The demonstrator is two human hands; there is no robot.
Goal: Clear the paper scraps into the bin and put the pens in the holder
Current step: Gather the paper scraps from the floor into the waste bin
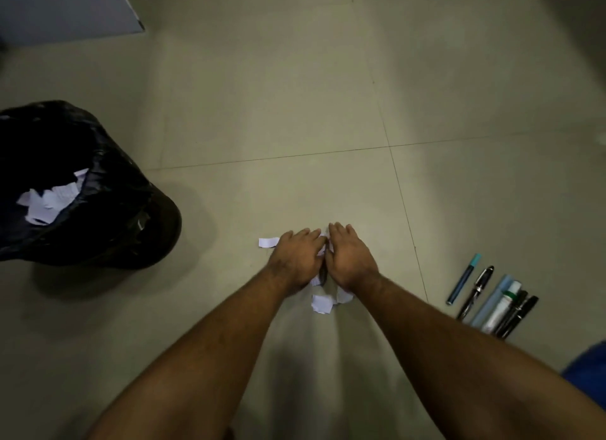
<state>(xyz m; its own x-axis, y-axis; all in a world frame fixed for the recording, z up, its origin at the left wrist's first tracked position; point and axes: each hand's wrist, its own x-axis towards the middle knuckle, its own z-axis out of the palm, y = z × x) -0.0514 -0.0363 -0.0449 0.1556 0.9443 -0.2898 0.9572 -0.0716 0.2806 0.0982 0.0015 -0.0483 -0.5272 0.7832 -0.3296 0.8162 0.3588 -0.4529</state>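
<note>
White paper scraps (pixel 322 303) lie on the tiled floor in the middle of the view. My left hand (pixel 296 259) and my right hand (pixel 351 257) rest palms down side by side on the pile, cupped around scraps that show between them. One scrap (pixel 268 242) pokes out left of my left hand. A bin lined with a black bag (pixel 108 190) stands at the left with white scraps (pixel 49 200) inside. Several pens and markers (pixel 492 300) lie in a row on the floor at the right.
A light grey panel (pixel 65 7) lies at the far left corner. Something blue (pixel 587 367) shows at the right edge. No pen holder is in view. Bare floor tiles stretch beyond my hands.
</note>
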